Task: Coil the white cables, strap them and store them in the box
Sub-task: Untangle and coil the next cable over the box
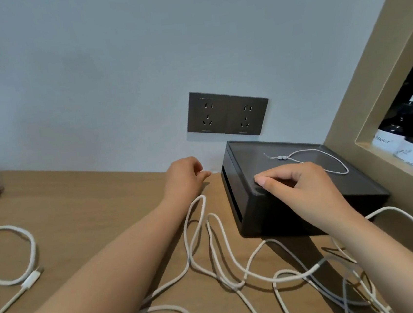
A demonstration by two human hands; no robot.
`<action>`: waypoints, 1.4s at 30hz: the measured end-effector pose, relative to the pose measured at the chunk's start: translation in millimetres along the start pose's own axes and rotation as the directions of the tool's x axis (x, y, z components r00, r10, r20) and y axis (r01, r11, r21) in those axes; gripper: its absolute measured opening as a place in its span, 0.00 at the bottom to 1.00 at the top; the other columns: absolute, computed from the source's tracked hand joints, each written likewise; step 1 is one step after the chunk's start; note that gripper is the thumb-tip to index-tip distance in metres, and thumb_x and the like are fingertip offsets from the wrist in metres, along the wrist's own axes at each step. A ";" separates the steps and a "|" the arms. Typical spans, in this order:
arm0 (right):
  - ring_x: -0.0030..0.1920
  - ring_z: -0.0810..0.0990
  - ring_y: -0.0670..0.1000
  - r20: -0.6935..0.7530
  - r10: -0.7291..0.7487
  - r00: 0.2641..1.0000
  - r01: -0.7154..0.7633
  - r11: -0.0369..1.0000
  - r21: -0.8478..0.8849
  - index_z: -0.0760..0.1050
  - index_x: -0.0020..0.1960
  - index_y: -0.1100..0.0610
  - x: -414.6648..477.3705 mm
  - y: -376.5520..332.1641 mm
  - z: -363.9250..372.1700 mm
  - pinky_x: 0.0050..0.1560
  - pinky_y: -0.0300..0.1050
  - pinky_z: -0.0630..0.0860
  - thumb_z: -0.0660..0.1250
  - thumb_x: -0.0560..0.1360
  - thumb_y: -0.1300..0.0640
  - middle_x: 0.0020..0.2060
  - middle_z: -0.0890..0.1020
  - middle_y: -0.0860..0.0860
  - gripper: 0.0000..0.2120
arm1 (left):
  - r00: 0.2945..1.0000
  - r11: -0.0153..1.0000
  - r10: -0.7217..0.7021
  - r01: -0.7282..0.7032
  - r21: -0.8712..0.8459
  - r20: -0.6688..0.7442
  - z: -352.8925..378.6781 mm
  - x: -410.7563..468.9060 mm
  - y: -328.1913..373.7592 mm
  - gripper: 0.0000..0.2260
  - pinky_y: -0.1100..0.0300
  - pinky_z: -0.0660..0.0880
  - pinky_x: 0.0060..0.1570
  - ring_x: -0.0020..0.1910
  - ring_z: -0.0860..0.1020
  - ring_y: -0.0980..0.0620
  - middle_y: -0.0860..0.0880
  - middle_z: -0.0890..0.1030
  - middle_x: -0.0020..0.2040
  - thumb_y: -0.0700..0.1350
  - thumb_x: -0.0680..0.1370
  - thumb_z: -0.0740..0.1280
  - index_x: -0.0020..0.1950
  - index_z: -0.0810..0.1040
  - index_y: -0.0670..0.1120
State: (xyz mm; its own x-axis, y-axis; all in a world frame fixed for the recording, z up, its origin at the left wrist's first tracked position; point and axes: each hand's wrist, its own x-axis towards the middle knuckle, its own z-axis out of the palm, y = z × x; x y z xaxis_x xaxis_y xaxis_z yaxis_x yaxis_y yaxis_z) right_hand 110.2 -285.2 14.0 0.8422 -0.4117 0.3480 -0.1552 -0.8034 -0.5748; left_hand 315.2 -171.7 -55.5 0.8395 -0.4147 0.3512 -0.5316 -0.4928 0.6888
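Across the tan wood-grain desk (78, 208), braided white cables (195, 234) lie loose and uncoiled, none stored. Right hand (303, 187) rests bent fingertips on the near corner of the matte black plastic box (265, 216), likely to open it; true grip cannot be confirmed. Left hand (183, 176), loosely curled and empty, sits beside it. A thin white cord strap (327, 153) lies on top.

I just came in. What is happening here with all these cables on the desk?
A person is tidying up white cables, but none is coiled yet: they lie loose and tangled across the wooden table. The right hand rests its fingertips on top of the black box, near its closest corner. The left hand is beside the box, near the wall, with fingers loosely curled and nothing visible in it. A thin white cord lies on the box top.
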 end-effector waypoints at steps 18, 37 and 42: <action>0.47 0.78 0.31 -0.034 -0.083 0.996 0.086 0.992 0.092 0.83 0.43 0.40 0.4 10.0 2.7 0.44 0.22 0.72 0.70 0.74 0.47 0.39 0.83 0.31 0.04 | 0.945 0.815 0.319 -0.312 0.488 0.073 28.1 37.3 -4.2 0.11 0.56 0.78 0.41 0.40 0.79 0.48 0.49 0.81 0.42 0.51 0.80 0.62 0.47 0.81 0.48; 0.47 0.80 0.34 0.002 0.008 1.000 -0.008 0.987 0.162 0.85 0.48 0.45 -2.6 -1.4 -6.3 0.42 0.24 0.73 0.70 0.76 0.52 0.42 0.84 0.37 0.05 | 0.981 0.966 0.193 -0.194 -0.169 -0.022 -41.0 -24.0 22.1 0.04 0.56 0.81 0.43 0.37 0.80 0.59 0.56 0.82 0.37 0.46 0.74 0.72 0.39 0.82 0.49; 0.47 0.80 0.37 -0.038 0.043 0.998 -0.031 0.961 0.273 0.84 0.50 0.46 -28.4 -25.3 -18.3 0.46 0.31 0.75 0.70 0.75 0.50 0.43 0.84 0.40 0.05 | 0.963 0.941 0.261 -0.236 -0.243 0.072 -80.3 -76.3 68.0 0.05 0.56 0.81 0.39 0.34 0.81 0.55 0.53 0.82 0.33 0.47 0.72 0.74 0.37 0.82 0.50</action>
State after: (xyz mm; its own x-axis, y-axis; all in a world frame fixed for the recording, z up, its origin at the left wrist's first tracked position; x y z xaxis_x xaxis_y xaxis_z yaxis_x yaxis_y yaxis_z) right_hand 80.7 -261.0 32.2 0.8145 -0.4622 0.3507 -0.0345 -0.6420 -0.7660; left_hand 224.0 -112.2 15.5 0.6617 -0.5824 0.4722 -0.6713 -0.1797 0.7191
